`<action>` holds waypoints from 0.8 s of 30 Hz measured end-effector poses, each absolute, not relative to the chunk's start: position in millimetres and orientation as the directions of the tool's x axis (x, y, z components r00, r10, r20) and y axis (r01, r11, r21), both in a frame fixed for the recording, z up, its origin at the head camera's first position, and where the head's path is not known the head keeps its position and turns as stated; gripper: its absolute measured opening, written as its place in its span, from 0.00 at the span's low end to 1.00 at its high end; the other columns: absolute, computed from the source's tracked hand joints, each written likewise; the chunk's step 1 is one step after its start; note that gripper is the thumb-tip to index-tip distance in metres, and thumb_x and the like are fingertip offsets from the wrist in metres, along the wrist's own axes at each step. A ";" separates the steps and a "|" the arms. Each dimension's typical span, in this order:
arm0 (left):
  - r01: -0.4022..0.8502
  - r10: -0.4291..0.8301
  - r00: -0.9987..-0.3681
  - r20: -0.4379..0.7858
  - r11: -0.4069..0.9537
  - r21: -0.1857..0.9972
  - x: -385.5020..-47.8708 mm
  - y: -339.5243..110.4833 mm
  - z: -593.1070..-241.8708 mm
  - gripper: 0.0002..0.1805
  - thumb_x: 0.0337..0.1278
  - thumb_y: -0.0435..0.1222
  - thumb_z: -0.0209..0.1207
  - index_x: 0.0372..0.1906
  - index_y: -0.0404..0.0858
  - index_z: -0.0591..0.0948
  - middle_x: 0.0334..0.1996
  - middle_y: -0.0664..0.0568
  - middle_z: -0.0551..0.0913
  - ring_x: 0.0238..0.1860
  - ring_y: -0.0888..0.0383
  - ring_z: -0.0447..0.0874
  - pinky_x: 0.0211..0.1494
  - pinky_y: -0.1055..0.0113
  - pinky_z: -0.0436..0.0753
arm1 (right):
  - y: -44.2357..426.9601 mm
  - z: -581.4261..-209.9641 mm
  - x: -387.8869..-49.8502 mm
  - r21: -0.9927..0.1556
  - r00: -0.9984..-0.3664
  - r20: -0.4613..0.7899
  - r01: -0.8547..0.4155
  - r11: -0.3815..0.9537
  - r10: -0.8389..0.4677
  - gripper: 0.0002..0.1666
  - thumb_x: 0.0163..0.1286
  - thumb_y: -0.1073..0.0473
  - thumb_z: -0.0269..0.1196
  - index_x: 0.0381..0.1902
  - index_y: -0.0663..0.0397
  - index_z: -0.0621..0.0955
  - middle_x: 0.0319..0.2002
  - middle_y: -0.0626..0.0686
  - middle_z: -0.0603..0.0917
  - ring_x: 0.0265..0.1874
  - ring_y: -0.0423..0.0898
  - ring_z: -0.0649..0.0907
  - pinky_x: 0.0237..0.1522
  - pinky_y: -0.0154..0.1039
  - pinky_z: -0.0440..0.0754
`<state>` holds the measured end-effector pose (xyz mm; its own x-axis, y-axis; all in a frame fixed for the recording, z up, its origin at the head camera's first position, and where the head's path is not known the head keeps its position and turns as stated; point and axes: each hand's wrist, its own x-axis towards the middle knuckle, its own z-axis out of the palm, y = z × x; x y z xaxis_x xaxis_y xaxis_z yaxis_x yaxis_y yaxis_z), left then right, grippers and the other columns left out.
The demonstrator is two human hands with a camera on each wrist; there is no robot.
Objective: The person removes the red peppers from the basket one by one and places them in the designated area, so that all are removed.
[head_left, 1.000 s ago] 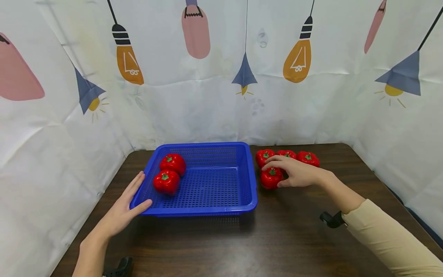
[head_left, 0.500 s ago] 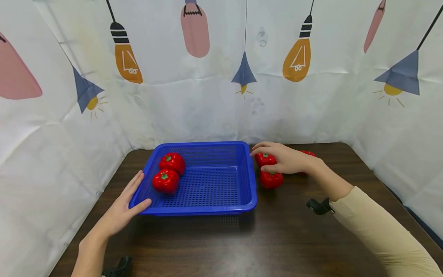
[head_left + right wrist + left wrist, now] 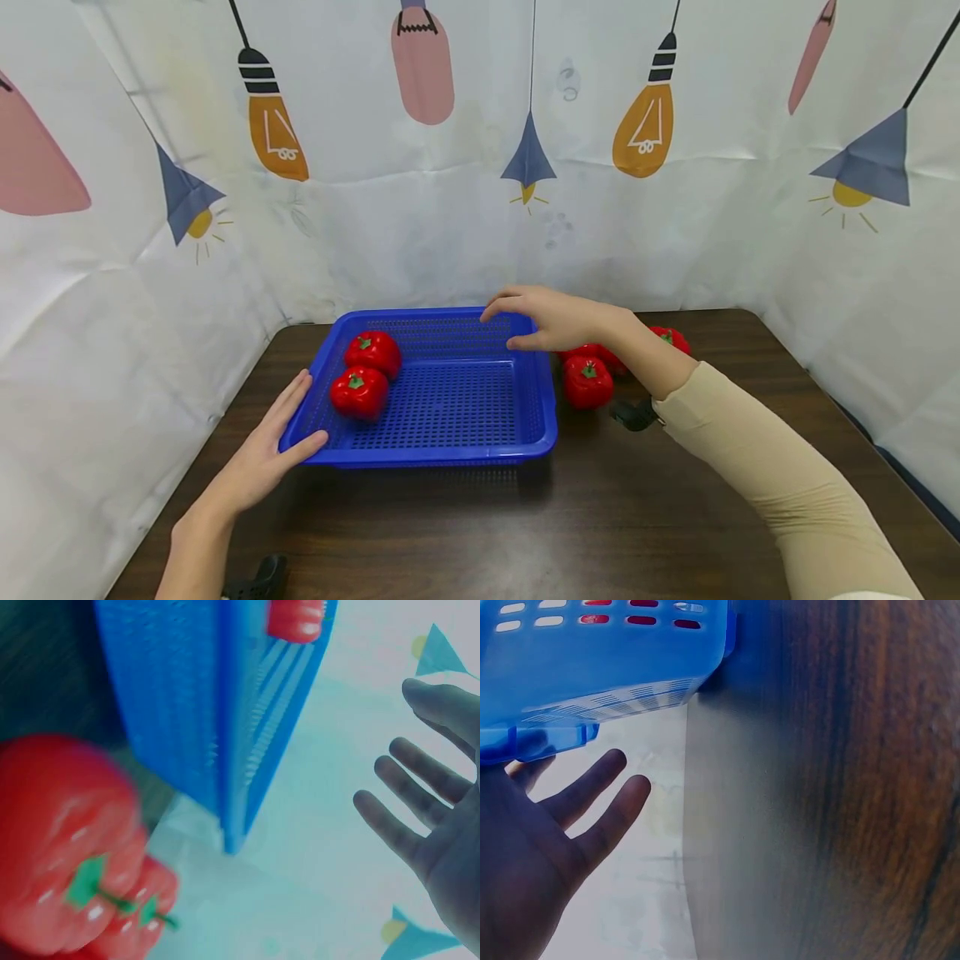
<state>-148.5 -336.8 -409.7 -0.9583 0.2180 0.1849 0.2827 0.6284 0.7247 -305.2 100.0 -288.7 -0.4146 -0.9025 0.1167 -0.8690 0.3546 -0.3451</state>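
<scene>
Two red bell peppers with green stems lie at the left inside a blue mesh basket. My left hand rests on the basket's left rim, fingers spread; the left wrist view shows the fingers straight beside the basket wall. Above the basket's back right corner hovers my right hand, holding nothing, its fingers apart and slightly bent. In the right wrist view that hand is empty too. Several more red peppers lie right of the basket, some partly hidden by my right forearm.
The dark wooden table extends in front of the basket and to its right. A patterned white cloth stands behind the table and along both sides. Dark straps with black devices are on both wrists.
My right hand has moved left from over the peppers beside the basket to over its back right corner, empty. The peppers behind the front one look shifted. My left hand has stayed on the rim.
</scene>
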 end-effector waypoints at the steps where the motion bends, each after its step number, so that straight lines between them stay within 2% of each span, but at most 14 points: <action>1: 0.284 0.217 -0.958 0.187 0.629 0.724 -148.6 -336.8 -409.7 0.47 0.70 0.41 0.61 0.84 0.45 0.47 0.83 0.47 0.40 0.79 0.31 0.39 0.66 0.20 0.50 | 94.5 -286.5 -305.9 -0.337 -0.409 0.113 -0.873 0.352 -0.905 0.26 0.73 0.59 0.66 0.67 0.50 0.77 0.68 0.52 0.74 0.69 0.50 0.71 0.70 0.50 0.70; 8: 0.291 0.219 -0.956 0.194 0.631 0.719 -149.1 -337.2 -410.1 0.47 0.70 0.41 0.62 0.84 0.45 0.48 0.83 0.44 0.40 0.79 0.31 0.39 0.66 0.20 0.50 | 52.2 -276.6 -306.8 -0.316 -0.348 0.106 -0.900 0.301 -0.931 0.26 0.74 0.58 0.65 0.68 0.49 0.77 0.69 0.50 0.73 0.70 0.47 0.71 0.70 0.43 0.69; 13: 0.293 0.219 -0.955 0.199 0.621 0.727 -149.1 -338.1 -410.1 0.47 0.70 0.40 0.61 0.84 0.46 0.48 0.83 0.47 0.40 0.79 0.31 0.38 0.67 0.20 0.49 | 19.5 -274.9 -307.6 -0.321 -0.317 0.101 -0.908 0.271 -0.943 0.26 0.75 0.58 0.64 0.68 0.48 0.76 0.68 0.50 0.73 0.70 0.46 0.71 0.69 0.39 0.67; 21: 0.291 0.220 -0.956 0.195 0.624 0.725 -149.7 -337.2 -410.8 0.47 0.69 0.40 0.62 0.84 0.46 0.47 0.83 0.45 0.40 0.79 0.30 0.39 0.66 0.20 0.50 | -26.1 -288.8 -310.4 -0.286 -0.288 0.026 -0.920 0.269 -0.957 0.27 0.75 0.58 0.64 0.70 0.48 0.74 0.69 0.50 0.72 0.70 0.44 0.69 0.69 0.34 0.66; 24: 0.292 0.220 -0.956 0.195 0.628 0.722 -149.6 -336.8 -410.3 0.47 0.69 0.40 0.61 0.84 0.46 0.48 0.83 0.45 0.40 0.79 0.30 0.39 0.66 0.20 0.50 | -40.4 -294.2 -307.6 -0.305 -0.273 0.013 -0.917 0.256 -0.962 0.28 0.74 0.60 0.65 0.70 0.50 0.75 0.70 0.51 0.72 0.70 0.45 0.70 0.68 0.34 0.67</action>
